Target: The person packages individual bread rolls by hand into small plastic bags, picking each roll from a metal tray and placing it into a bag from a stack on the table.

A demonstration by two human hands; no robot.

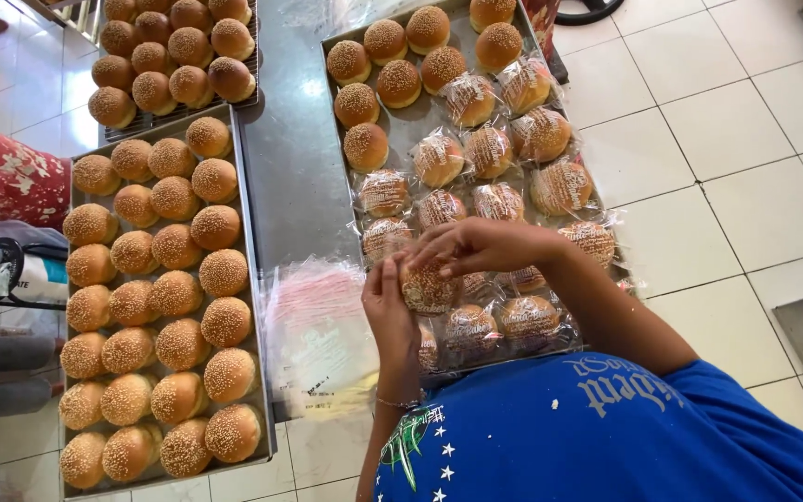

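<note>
Together both hands (429, 270) hold a sesame bun (427, 288) over the tray (401, 130).

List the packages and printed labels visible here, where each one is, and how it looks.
Stack of empty bags: between the trays, clear plastic, pink print.
Bagged buns: right tray, clear wrappers, white print.
Bun in a clear bag: between left hand and right hand.

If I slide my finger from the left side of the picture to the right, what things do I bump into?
Tray of bare sesame buns → stack of clear plastic bags → left hand → bagged bun held in both hands → white floor tiles.
</note>
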